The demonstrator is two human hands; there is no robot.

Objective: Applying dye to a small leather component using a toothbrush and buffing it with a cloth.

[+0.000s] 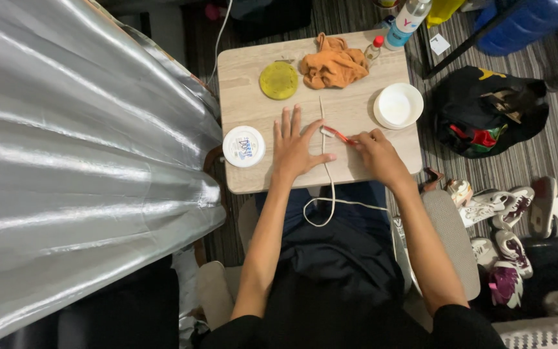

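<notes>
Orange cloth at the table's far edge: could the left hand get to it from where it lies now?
Probably yes. The left hand lies flat on the white cord, and the tabletop between it and the orange cloth looks bare.

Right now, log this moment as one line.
left hand: flat, pinning white cord | right hand: holds red-handled toothbrush on cord | table: orange cloth, white bowl

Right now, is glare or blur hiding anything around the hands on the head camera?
Head view: sharp and evenly lit on the table; left hand, right hand, red-handled brush and white lace read clearly. Strong glare streaks only the silver sheet at left. Wide-lens bending shows at the edges; lower corners are dim.
</notes>
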